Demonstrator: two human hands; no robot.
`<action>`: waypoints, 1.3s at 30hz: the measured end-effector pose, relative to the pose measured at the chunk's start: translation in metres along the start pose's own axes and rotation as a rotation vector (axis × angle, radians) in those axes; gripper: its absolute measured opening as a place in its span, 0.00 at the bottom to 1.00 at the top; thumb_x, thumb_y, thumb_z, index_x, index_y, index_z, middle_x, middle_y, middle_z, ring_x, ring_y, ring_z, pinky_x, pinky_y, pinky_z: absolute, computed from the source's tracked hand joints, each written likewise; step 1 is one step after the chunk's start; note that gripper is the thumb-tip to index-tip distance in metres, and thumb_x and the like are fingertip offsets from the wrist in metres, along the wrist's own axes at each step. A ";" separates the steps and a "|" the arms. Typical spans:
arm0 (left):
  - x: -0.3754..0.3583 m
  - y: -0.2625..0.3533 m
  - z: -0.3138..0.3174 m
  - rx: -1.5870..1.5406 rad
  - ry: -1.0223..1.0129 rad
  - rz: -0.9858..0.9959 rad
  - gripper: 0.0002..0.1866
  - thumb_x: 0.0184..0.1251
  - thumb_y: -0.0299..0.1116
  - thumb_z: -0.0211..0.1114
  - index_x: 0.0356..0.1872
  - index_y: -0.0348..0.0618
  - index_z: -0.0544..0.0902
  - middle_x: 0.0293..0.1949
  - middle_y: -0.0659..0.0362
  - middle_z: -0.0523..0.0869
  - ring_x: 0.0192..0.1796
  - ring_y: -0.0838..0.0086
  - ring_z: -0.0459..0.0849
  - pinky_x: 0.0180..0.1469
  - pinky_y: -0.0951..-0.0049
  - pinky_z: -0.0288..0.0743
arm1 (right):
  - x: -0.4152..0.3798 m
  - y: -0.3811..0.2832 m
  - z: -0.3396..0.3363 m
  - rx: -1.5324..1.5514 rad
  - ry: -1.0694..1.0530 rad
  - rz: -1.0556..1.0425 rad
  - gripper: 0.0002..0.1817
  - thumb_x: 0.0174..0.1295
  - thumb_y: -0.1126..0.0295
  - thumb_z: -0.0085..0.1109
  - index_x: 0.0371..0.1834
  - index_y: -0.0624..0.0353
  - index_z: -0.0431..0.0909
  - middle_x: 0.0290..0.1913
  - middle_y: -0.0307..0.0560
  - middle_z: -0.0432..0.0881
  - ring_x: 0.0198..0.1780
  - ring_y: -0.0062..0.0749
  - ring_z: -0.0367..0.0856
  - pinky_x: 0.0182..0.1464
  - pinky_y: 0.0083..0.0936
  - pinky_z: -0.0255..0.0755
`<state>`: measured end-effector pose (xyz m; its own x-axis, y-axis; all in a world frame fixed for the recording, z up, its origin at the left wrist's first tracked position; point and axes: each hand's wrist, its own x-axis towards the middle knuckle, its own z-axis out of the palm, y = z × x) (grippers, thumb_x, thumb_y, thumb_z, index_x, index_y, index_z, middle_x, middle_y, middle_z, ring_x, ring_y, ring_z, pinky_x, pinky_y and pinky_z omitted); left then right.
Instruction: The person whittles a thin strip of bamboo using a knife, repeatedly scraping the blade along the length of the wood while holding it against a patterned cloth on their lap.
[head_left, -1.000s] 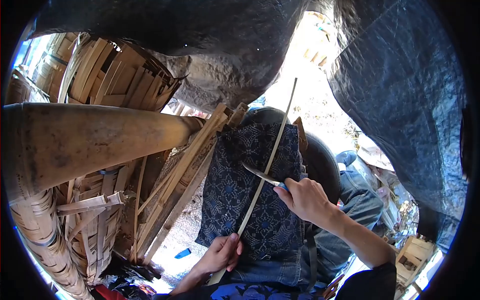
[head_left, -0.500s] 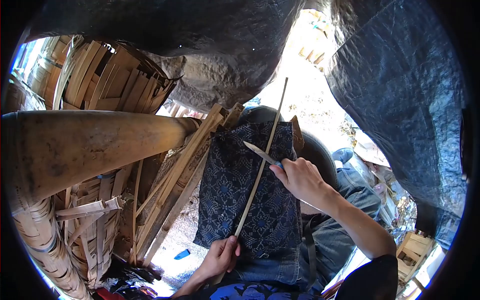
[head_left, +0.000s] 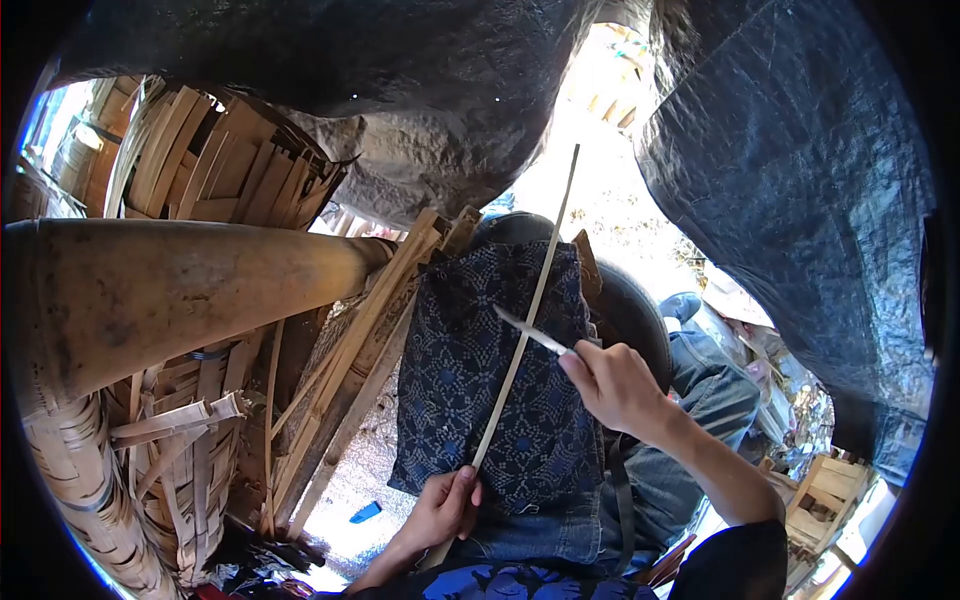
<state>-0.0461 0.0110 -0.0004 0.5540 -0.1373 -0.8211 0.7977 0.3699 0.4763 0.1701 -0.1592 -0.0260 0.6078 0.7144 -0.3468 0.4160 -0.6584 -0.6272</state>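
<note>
A long thin bamboo strip (head_left: 512,368) runs slantwise over a dark patterned cloth (head_left: 440,372) spread on my lap. Near the strip's lower end, my left hand (head_left: 446,506) is closed around it with the thumb on top. My right hand (head_left: 616,390) grips a knife (head_left: 535,333); its handle is mostly hidden in the fist. The blade points up and left and crosses the strip around the middle of the cloth. From the left hand the strip's far end reaches past the cloth's upper edge.
A thick bamboo pole (head_left: 200,295) juts in from the left, beside leaning wooden slats (head_left: 350,370). Woven bamboo baskets (head_left: 220,160) stand behind it. Dark plastic sheeting (head_left: 800,220) hangs above and right. A small blue object (head_left: 366,512) lies on the ground.
My right hand has moved a little down and to the right, drawing the knife along the strip toward me. My left hand keeps its place on the strip.
</note>
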 end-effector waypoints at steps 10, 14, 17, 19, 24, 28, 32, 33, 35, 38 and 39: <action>-0.001 0.006 0.006 0.108 0.071 0.000 0.23 0.76 0.43 0.37 0.23 0.40 0.68 0.08 0.63 0.67 0.09 0.82 0.66 0.13 0.79 0.58 | 0.010 0.003 0.009 -0.073 -0.005 0.062 0.26 0.67 0.54 0.48 0.16 0.62 0.72 0.08 0.50 0.71 0.12 0.43 0.76 0.15 0.35 0.70; -0.002 0.007 0.007 0.095 0.092 -0.024 0.22 0.76 0.42 0.38 0.23 0.40 0.68 0.08 0.64 0.66 0.09 0.82 0.66 0.14 0.79 0.58 | 0.013 0.003 0.014 -0.163 0.027 0.019 0.26 0.67 0.54 0.48 0.16 0.62 0.71 0.09 0.49 0.72 0.12 0.42 0.76 0.15 0.34 0.72; -0.003 0.007 0.008 0.086 0.094 -0.045 0.22 0.76 0.42 0.38 0.23 0.40 0.68 0.08 0.64 0.66 0.10 0.82 0.66 0.14 0.79 0.58 | 0.026 0.006 0.016 -0.183 0.100 0.000 0.26 0.67 0.54 0.48 0.15 0.62 0.71 0.09 0.50 0.72 0.12 0.42 0.76 0.15 0.34 0.72; -0.003 0.008 0.006 0.092 0.089 -0.047 0.22 0.76 0.42 0.38 0.23 0.40 0.69 0.08 0.64 0.66 0.10 0.82 0.66 0.14 0.79 0.58 | 0.029 0.009 0.015 -0.166 0.082 0.009 0.26 0.67 0.54 0.48 0.15 0.62 0.71 0.09 0.50 0.72 0.12 0.42 0.76 0.15 0.34 0.72; -0.003 0.005 0.006 0.069 0.084 -0.046 0.22 0.76 0.42 0.38 0.23 0.41 0.68 0.08 0.65 0.66 0.10 0.82 0.65 0.14 0.79 0.58 | 0.049 0.017 0.003 -0.217 0.120 0.040 0.27 0.68 0.54 0.47 0.15 0.62 0.71 0.09 0.50 0.72 0.12 0.43 0.76 0.15 0.34 0.72; -0.003 0.004 0.006 0.046 0.079 -0.046 0.22 0.76 0.42 0.38 0.23 0.41 0.68 0.08 0.65 0.65 0.10 0.82 0.65 0.14 0.80 0.58 | 0.057 0.031 0.004 -0.221 0.082 -0.017 0.27 0.68 0.54 0.47 0.13 0.62 0.70 0.08 0.49 0.71 0.12 0.42 0.76 0.16 0.35 0.72; -0.002 0.005 0.006 0.045 0.089 -0.046 0.22 0.76 0.42 0.38 0.22 0.41 0.67 0.08 0.65 0.65 0.10 0.82 0.65 0.14 0.80 0.58 | 0.069 0.052 0.008 -0.253 0.175 -0.139 0.28 0.68 0.54 0.47 0.13 0.61 0.69 0.07 0.48 0.70 0.10 0.40 0.74 0.15 0.34 0.71; -0.003 0.003 0.006 0.050 0.087 -0.047 0.22 0.76 0.42 0.38 0.22 0.41 0.67 0.08 0.65 0.65 0.10 0.82 0.65 0.14 0.80 0.58 | 0.072 0.057 0.008 -0.275 0.212 -0.200 0.28 0.68 0.54 0.47 0.12 0.61 0.69 0.06 0.47 0.69 0.09 0.38 0.73 0.14 0.33 0.70; -0.003 0.002 0.006 0.053 0.084 -0.042 0.22 0.76 0.42 0.38 0.22 0.41 0.67 0.08 0.65 0.65 0.10 0.82 0.65 0.14 0.80 0.58 | 0.084 0.066 0.003 -0.274 0.195 -0.194 0.24 0.67 0.57 0.50 0.14 0.59 0.66 0.07 0.44 0.65 0.10 0.36 0.70 0.14 0.32 0.67; -0.002 0.004 0.007 0.052 0.089 -0.027 0.22 0.76 0.42 0.38 0.22 0.41 0.67 0.09 0.65 0.66 0.10 0.82 0.65 0.14 0.80 0.58 | 0.112 0.079 -0.010 -0.280 0.137 -0.103 0.22 0.67 0.60 0.50 0.17 0.60 0.67 0.09 0.47 0.67 0.13 0.40 0.73 0.17 0.34 0.68; -0.003 0.003 0.007 0.046 0.086 -0.024 0.22 0.76 0.42 0.39 0.22 0.42 0.67 0.09 0.65 0.65 0.10 0.83 0.66 0.14 0.80 0.58 | 0.124 0.096 -0.006 -0.286 0.146 -0.083 0.25 0.69 0.57 0.44 0.15 0.61 0.69 0.08 0.46 0.68 0.11 0.35 0.71 0.13 0.31 0.66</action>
<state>-0.0434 0.0058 0.0059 0.5133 -0.0654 -0.8557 0.8219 0.3244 0.4682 0.2893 -0.1350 -0.1252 0.6461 0.7403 -0.1858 0.6287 -0.6542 -0.4205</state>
